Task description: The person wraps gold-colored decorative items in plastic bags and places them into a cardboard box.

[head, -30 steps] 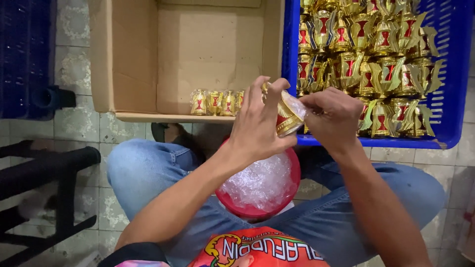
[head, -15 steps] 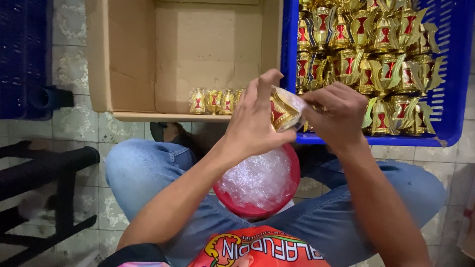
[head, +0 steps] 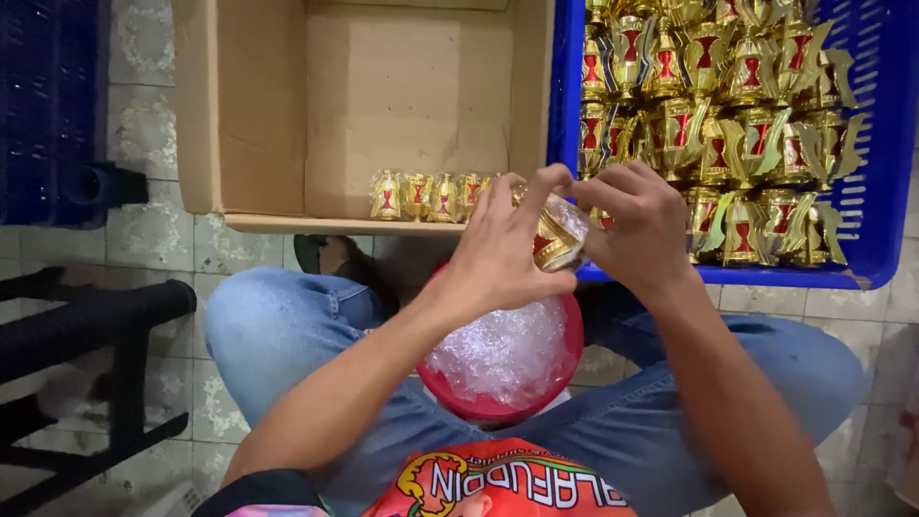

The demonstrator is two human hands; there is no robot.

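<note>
Only four wrapped gold cups point(head: 428, 196) stand in the cardboard box point(head: 258, 115). Both the left hand point(head: 503, 251) and right hand point(head: 639, 225) grip one gold cup point(head: 558, 235) in clear wrap, while the blue crate point(head: 876, 182) looks very full.

A small gold-and-red trophy figure point(head: 555, 237), partly in clear wrap, tilted above the lap.

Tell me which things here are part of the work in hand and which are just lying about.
In use:
left hand and right hand, both holding one gold piece
red bowl of clear wraps on the lap
blue crate full of gold pieces
cardboard box with a short row of pieces

Lying about:
black stool
dark crate, far left
</note>
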